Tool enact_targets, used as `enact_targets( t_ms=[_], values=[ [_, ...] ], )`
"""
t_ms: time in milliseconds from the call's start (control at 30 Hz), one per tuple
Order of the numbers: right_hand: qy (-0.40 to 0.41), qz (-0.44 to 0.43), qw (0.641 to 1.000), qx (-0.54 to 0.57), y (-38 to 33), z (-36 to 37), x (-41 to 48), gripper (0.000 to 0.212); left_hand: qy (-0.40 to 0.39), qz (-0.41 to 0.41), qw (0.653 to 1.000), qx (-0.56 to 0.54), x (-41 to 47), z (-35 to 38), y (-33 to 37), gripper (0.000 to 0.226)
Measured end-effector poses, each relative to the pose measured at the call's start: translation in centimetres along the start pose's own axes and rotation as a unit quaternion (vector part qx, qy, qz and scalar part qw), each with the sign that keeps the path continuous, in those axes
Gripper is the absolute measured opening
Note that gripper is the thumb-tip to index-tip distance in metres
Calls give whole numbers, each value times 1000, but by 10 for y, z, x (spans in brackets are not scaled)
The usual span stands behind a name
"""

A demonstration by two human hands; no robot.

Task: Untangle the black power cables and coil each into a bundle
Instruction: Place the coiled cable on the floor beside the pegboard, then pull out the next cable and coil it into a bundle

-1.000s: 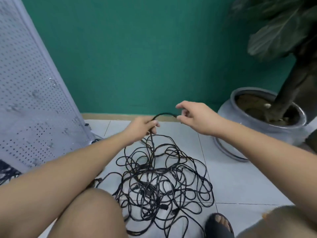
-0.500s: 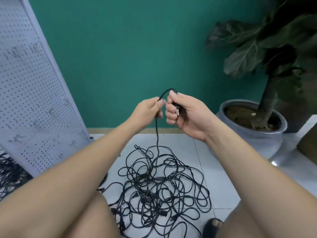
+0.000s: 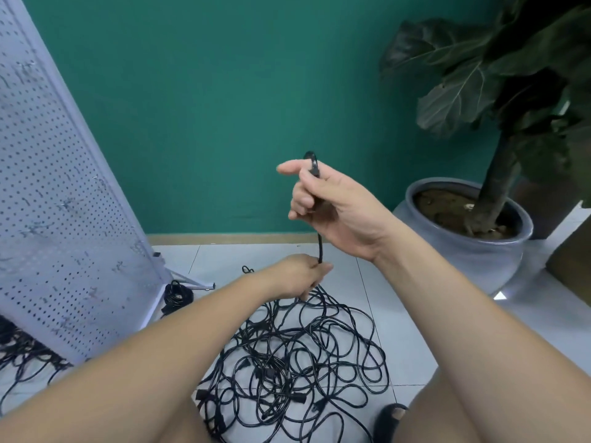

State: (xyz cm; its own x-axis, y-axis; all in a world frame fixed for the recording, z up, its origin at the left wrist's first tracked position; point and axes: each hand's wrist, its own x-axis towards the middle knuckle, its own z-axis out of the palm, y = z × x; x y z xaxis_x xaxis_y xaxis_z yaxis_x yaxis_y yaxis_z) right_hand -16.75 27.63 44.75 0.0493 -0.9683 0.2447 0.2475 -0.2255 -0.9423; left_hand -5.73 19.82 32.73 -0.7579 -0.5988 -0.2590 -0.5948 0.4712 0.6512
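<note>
Teal wall behind, pale tiled floor (image 3: 399, 318) below; the cable tangle (image 3: 297, 356) is the landmark here. Right hand (image 3: 329, 206) raised above the tangle, fingers curled closed around one end of a black power cable (image 3: 319, 247), index finger extended, a short loop of cable showing over the top of the fist. Left hand (image 3: 300, 276) sits just above the tangle's far edge, closed on the same cable lower down, so the span between the hands is nearly taut. Remaining cables lie knotted on the floor. Left of the tangle: a coiled bundle (image 3: 176, 295) by the foot of a perforated panel (image 3: 57, 199) (probably one already finished). Judgement: first coil turn being started. Feed cable up slowly through the left hand, lay even loops into the right, and stop to free snags rather than pulling the knot tighter.
</note>
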Motion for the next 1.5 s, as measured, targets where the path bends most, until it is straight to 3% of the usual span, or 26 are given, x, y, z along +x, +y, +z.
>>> enact_targets(
  t_ms=[100,167,267,433,600,733,833,967,1200,1367,1500],
  values=[
    [66,-19,998,-7,7,-12,13,18,-25,7,998,58,-13,-3,14,52],
    [117,-37,986,-113,16,-26,22,18,-23,30,995,88,-23,-9,23,52],
    [161,-10,924,-346,36,-42,25,18,37,71,992,101,-37,-28,31,52],
    [149,91,835,-522,59,-56,23,31,187,118,973,66,-51,-67,20,48],
    [85,113,855,-499,67,-41,9,59,265,141,953,-36,-66,-91,12,38],
    [88,108,928,-347,61,-7,0,66,320,144,922,-165,-66,-104,1,39],
    [61,126,975,-170,51,14,-10,64,310,141,910,-237,-62,-102,-2,42],
    [74,99,990,-69,37,29,-22,55,265,137,918,-261,-55,-81,4,48],
    [216,-71,959,-168,9,30,-19,50,176,128,940,-264,-45,-36,27,51],
    [256,-119,897,-340,13,14,-8,52,126,109,968,-189,-39,-6,38,43],
    [269,-98,884,-369,20,-15,8,50,113,101,983,-100,-40,-1,45,37]
  ],
)
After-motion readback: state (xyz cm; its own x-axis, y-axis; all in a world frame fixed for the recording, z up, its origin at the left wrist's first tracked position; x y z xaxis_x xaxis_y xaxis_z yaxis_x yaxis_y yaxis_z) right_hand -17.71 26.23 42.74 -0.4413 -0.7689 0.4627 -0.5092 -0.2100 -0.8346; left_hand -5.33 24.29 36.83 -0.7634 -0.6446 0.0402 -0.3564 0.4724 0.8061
